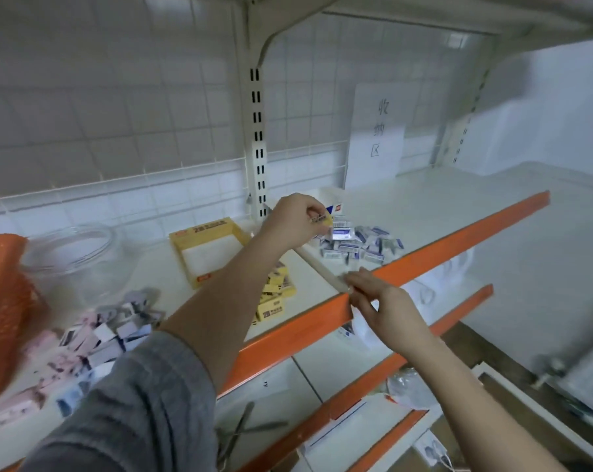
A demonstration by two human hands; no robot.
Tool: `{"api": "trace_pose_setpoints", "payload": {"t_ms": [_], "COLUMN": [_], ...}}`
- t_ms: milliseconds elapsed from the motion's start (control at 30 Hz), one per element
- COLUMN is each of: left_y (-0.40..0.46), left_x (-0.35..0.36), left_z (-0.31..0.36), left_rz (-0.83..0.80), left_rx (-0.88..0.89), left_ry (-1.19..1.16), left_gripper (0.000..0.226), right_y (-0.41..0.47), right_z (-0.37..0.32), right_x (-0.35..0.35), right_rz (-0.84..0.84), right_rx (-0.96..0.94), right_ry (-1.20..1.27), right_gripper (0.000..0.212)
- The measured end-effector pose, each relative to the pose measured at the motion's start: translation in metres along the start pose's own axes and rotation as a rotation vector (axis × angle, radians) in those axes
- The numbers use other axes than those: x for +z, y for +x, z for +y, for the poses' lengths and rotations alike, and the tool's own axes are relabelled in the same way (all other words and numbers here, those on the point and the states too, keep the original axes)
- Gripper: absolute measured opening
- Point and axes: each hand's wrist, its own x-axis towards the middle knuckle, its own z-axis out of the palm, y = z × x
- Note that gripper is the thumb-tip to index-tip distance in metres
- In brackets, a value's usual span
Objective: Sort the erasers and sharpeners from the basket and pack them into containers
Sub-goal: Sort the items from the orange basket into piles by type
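My left hand (293, 221) reaches over the shelf and pinches a yellow eraser (322, 220) above the pile of blue-and-white erasers (360, 247). My right hand (387, 308) rests at the shelf's orange front edge (308, 323), fingers straight, touching the edge. A yellow cardboard box (206, 248) stands open behind a small heap of yellow erasers (274, 291). Pastel sharpeners (84, 342) lie scattered at the left. The orange basket (2, 308) stands at the far left beside a clear plastic jar (73, 253).
A white box (332, 202) sits behind the blue erasers, and a paper sign (378, 134) leans on the wire-grid back. Below, a lower orange-edged shelf (424, 335) holds packets and scissors (240, 434). A steel upright (257, 137) divides the shelf.
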Motion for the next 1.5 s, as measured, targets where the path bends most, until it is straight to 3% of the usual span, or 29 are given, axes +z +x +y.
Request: {"api": "trace_pose_setpoints", "payload": {"t_ms": [167,367,533,767,1133,1333,1500], "left_y": [-0.013,-0.061,-0.063,-0.084,-0.204,-0.272,-0.304], "left_x": [-0.019,-0.016,-0.014,-0.048,-0.217,-0.292,-0.324], "left_z": [-0.022,-0.061,-0.062,-0.064,-0.143,-0.212,-0.242], "left_rz": [0.018,-0.042,-0.055,-0.039,0.286,0.273,0.267], "left_rx": [-0.126,-0.249,-0.223,-0.143,-0.246,-0.353,-0.395], "left_ry": [0.062,0.140,0.203,0.133,0.237,0.314,0.336], "left_gripper": [0.020,0.030,0.030,0.030,0.019,0.022,0.022], "right_y": [0.001,0.005,0.002,0.023,0.076,0.107,0.136], "right_z": [0.000,-0.002,-0.010,-0.031,-0.207,-0.319,-0.386], "right_x": [-0.002,0.005,0.015,0.015,0.097,0.169,0.231], "right_rz": [0.008,0.060,0.168,0.115,0.027,-0.089,-0.358], "right_rx": [-0.050,0.072,0.146,0.285,0.017,-0.136,-0.323], "right_ry": [0.082,0.016,0.021,-0.087,0.058,0.076,-0.088], "right_gripper": [0.028,0.027,0.026,0.025,0.020,0.019,0.020]}}
